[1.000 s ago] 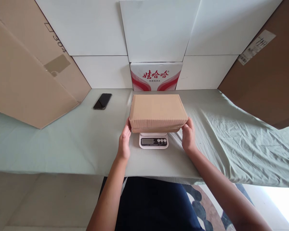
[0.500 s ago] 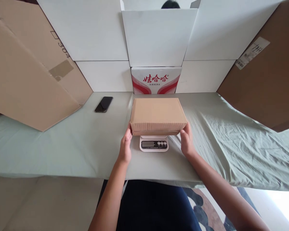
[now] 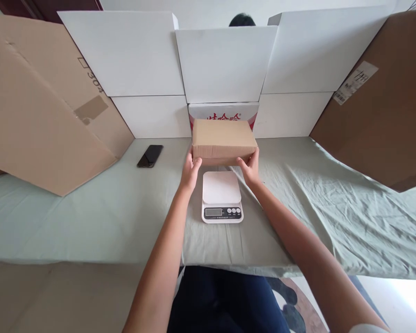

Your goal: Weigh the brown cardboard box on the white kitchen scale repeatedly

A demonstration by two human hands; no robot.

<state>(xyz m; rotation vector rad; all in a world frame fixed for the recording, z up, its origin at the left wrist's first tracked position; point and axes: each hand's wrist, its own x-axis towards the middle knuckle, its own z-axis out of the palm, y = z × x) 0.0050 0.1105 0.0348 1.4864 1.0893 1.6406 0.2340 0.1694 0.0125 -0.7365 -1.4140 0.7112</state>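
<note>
Half a second ago the plain brown rectangular cardboard box (image 3: 223, 141) sat on the small white digital kitchen scale (image 3: 222, 196); now I have carried it to the far side, and the scale's white platform lies bare. My left hand (image 3: 190, 172) has its grip closed on the box's near left corner, and my right hand (image 3: 250, 169) has its grip closed on the near right corner, thumbs up on the near face. Whether the box rests on the counter (image 3: 90, 217) or hangs just above it I cannot tell from this angle. It lies just beyond the scale, in front of the white carton with red lettering (image 3: 223, 112), hiding most of the print. Pale green wrinkled cloth covers the counter. Left of my hands a black smartphone (image 3: 150, 155) lies flat, near a large tan cardboard sheet (image 3: 45, 115) that leans inward.
</note>
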